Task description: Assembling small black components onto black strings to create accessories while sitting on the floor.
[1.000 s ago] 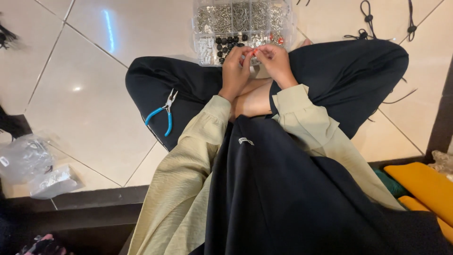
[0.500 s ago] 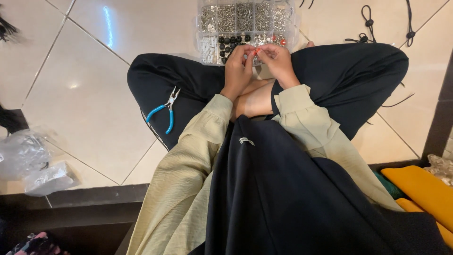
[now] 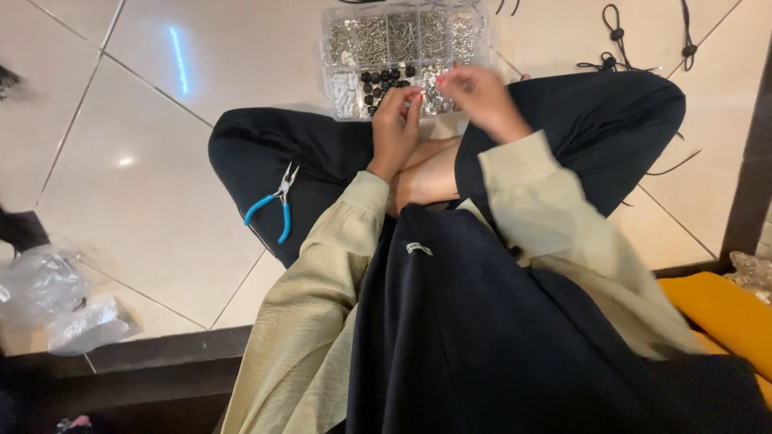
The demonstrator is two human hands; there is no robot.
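Head view: clear compartment box (image 3: 406, 48) on the tiled floor (image 3: 161, 185) straight ahead of both hands, long axis left-right, near edge just beyond the fingertips; left hand (image 3: 394, 128) nearer its black-bead cells, right hand (image 3: 482, 100) over the right end. Left fingers pressed together, seemingly pinching something too small to make out; right hand blurred, fingers curled, contents not discernible. Box divided into cells of silvery findings, white pieces, black beads; blue-handled pliers (image 3: 273, 205) on left thigh, well apart.

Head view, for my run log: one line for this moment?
left hand by bead box | right hand over box | pliers on knee

Glossy pale floor tiles (image 3: 161, 201) — dark grout
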